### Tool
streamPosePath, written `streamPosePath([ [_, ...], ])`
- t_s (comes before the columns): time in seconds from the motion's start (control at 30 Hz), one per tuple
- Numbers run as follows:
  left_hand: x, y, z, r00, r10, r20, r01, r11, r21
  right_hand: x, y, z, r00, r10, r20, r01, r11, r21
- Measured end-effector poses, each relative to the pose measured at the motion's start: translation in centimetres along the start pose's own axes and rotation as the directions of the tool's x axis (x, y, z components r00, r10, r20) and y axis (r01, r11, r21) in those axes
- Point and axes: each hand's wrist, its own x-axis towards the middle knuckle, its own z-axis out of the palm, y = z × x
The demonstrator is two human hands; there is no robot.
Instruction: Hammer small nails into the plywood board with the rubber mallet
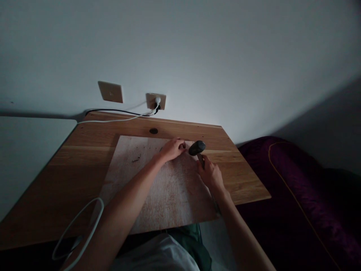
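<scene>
One hammer (197,148) is in our right hand (211,174), which is closed around its handle; its dark head is over the far right part of a pale board (169,195), just beside our left hand (173,149). That hand is low at the board, fingers bent in a narrow curl, and we cannot tell whether they pinch anything. Left of it, we see a few thin nails (136,159) lying on the board, which rests flat on our wooden table (245,180). On the wall beyond, a socket (149,99) holds a white plug (158,99) with a black plug (157,107) below it. Behind the board, a round dark fitting (153,131) sits in the tabletop; we cannot make out its inside.
</scene>
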Motion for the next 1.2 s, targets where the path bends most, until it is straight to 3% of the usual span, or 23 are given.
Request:
streamPosePath([
  [0.53, 0.34, -0.79, 0.51, 0.999, 0.03, -0.009, -0.031, 0.999, -0.038, 0.02, 0.19, 0.43, 1.0, -0.023, -0.018, 0.023, 1.0, 0.003],
  [1.2, 0.33, -0.33, 0.09, 0.999, 0.022, 0.028, -0.022, 1.0, 0.0, 0.03, 0.27, 0.46, 0.999, -0.029, -0.021, 0.029, 0.999, -0.015],
])
